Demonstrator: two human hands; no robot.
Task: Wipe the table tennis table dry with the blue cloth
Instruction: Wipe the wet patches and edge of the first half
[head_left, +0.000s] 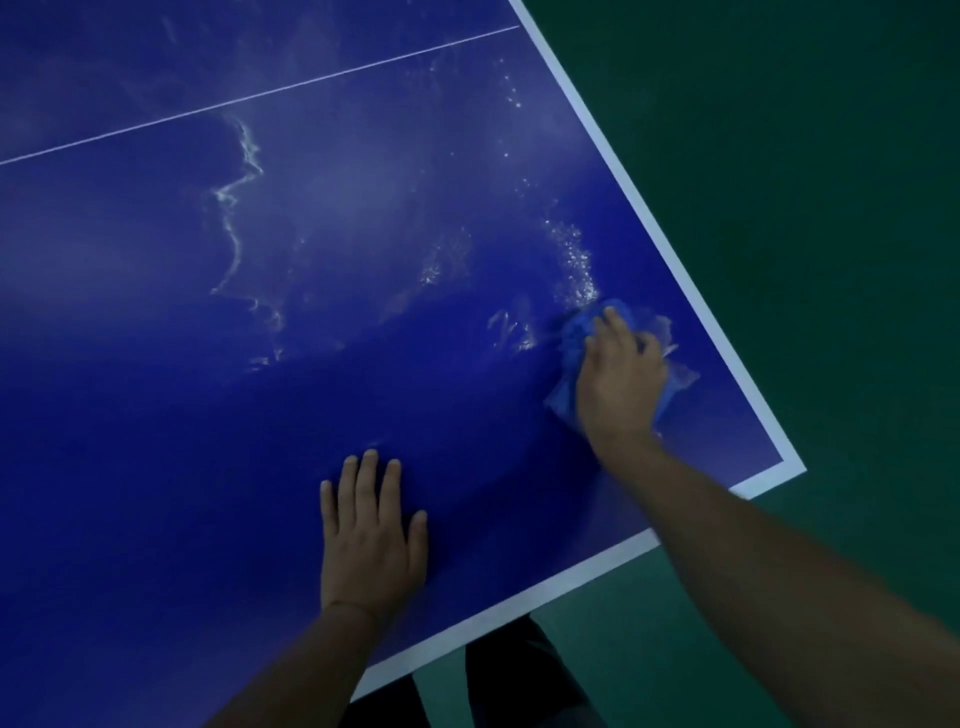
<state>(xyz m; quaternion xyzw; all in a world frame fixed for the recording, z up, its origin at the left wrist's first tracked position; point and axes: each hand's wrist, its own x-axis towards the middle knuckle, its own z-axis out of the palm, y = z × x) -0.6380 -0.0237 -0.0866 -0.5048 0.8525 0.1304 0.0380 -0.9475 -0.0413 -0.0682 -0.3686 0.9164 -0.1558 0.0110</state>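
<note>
The blue table tennis table (156, 415) fills most of the view, with white edge lines and a thin white centre line. Water streaks and droplets (576, 260) lie across its surface, thickest near the right edge. My right hand (621, 371) presses the crumpled blue cloth (569, 338) flat onto the table near the right corner; the cloth shows around the hand on the left and the far side. My left hand (371, 535) rests flat on the table near the front edge, fingers straight and spread, holding nothing.
The table's near right corner (795, 467) is close to my right hand. Green floor (805, 208) surrounds the table on the right and in front. My dark-trousered legs (498, 680) stand against the front edge.
</note>
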